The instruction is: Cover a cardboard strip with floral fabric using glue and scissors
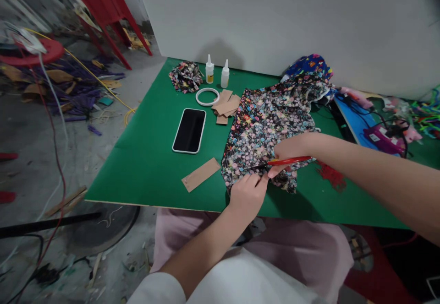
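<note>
A dark floral fabric (264, 116) is spread over the right half of the green table. My right hand (287, 153) is closed around red-handled scissors (292, 160), whose blades point left across the fabric near its front edge. Close below the blades, my left hand (249, 192) grips that front edge, fingers bent over the cloth. The two hands almost touch. A tan cardboard strip (201, 174) lies just left of the fabric.
On the green table (144, 157) are a phone (189, 131), a white ring (207, 96), cardboard pieces (227, 105), two dropper bottles (224, 74) and a floral bundle (186, 76). A purple device (385, 139) with cables and red threads (332, 176) lie right. Behind stands a white panel (275, 20).
</note>
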